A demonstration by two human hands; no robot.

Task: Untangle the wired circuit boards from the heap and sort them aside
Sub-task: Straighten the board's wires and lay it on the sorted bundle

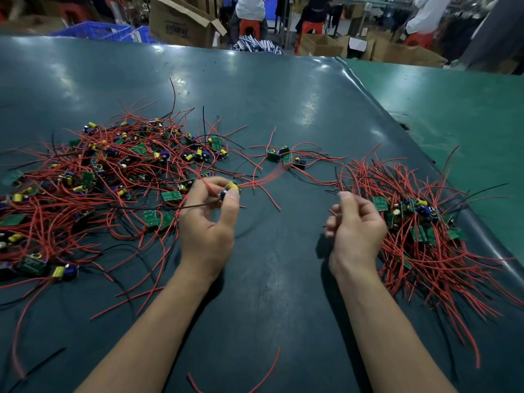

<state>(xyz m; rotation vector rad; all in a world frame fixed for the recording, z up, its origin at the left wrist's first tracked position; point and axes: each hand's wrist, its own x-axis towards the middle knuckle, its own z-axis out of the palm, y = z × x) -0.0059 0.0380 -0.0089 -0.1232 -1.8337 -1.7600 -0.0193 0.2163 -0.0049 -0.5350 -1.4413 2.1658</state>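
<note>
Wired circuit boards lie in a tangled heap point(113, 177) at left of the frame, a sorted pile point(419, 231) at right, on the tabletop point(283, 279). The left hand point(208, 222) pinches one board point(229, 190) at the heap's edge; the right hand point(355, 225) hangs loosely curled, apparently holding nothing. Its red leads may snag neighbours and drag them along. Printing on the carton point(181, 24), upper centre, is unreadable.

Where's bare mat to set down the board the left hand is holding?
Free: dark green mat between the forearms, and the far strip beyond the tangled red-wired heap. Crowded: that heap on the left, the sorted pile of wired boards on the right, and a small board cluster mid-table.
</note>
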